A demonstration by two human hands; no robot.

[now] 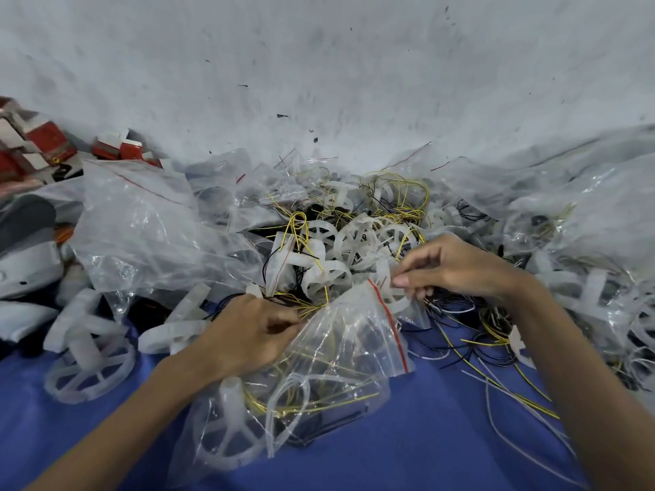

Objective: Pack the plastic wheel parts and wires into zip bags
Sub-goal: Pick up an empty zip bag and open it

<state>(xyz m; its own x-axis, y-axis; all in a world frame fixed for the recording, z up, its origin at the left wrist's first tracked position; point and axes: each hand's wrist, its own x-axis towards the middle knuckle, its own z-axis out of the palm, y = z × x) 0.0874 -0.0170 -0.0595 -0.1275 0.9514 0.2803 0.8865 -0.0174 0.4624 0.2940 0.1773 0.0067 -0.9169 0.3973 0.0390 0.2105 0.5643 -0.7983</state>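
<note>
Nearest, at 6 o'clock, on the blue cloth [443, 437]: a clear zip bag [336, 349] with a red seal strip, mouth turned away toward 12 o'clock, holding a white plastic wheel part [227, 444] and yellow wires [340, 402]. At the mouth's 9 o'clock side, left hand [248, 334], fingers curled, pinching the bag's rim, with a strand of yellow wire just beside the fingertips; whether gripped too, cannot tell. At the mouth's 2 o'clock side, right hand [457, 267], thumb and fingertips pinching the opposite rim beside the red strip. Out at 9 o'clock, a loose wheel part [88, 352] lying on the cloth. Farther, at 12 o'clock, a tangled pile of wheel parts and wires [358, 232]. Toward 10 o'clock, crumpled clear bags [141, 225]; beyond them, red-and-white boxes [46, 143]. Farthest, a scuffed grey wall [319, 65].
</note>
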